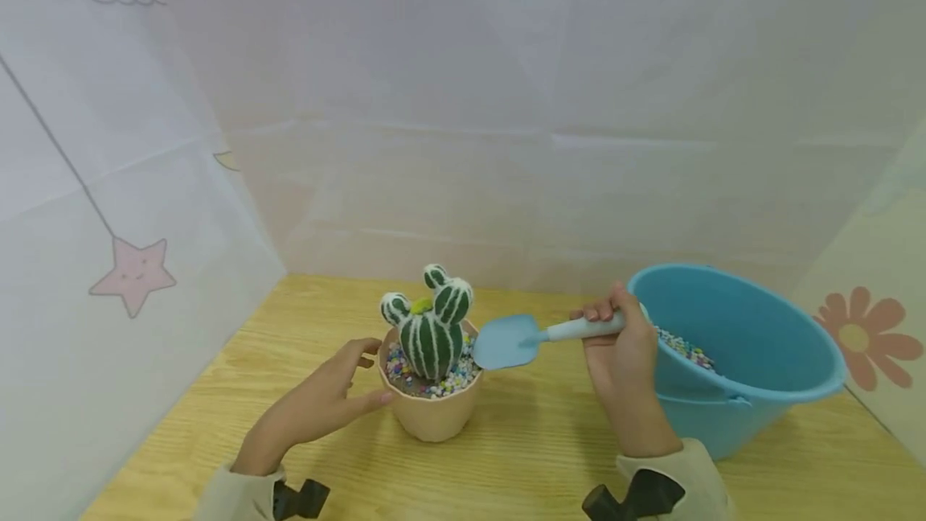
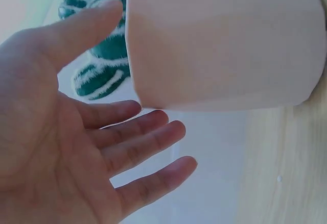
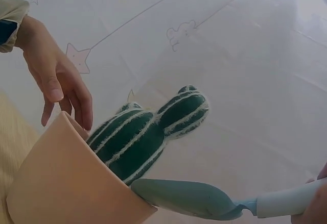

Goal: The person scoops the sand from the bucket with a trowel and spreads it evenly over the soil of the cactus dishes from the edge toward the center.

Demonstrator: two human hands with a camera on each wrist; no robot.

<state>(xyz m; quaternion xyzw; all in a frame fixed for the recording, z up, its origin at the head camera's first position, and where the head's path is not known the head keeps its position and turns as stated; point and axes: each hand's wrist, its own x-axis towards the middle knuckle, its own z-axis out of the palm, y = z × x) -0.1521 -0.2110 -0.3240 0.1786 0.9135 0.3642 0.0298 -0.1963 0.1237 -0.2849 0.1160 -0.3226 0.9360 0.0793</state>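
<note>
A green and white artificial cactus [image 1: 431, 342] stands in a peach flowerpot [image 1: 434, 418] with small colourful pebbles [image 1: 457, 376] around its base. My left hand [image 1: 325, 396] is at the pot's left rim, thumb and fingers spread and fairly straight; in the left wrist view its fingertips [image 2: 130, 107] come up to the rim. My right hand [image 1: 624, 352] grips the white handle of a light blue toy shovel [image 1: 506, 342]. The shovel's blade reaches the pot's right rim, beside the cactus, and no pebbles show on it.
A large blue bucket [image 1: 723, 320] with similar pebbles inside stands on the right, close behind my right hand. Pale printed cloth [image 1: 434, 103] hangs behind and at both sides of the wooden table [image 1: 521, 457]. One tiny white bead [image 2: 279, 179] lies on the tabletop.
</note>
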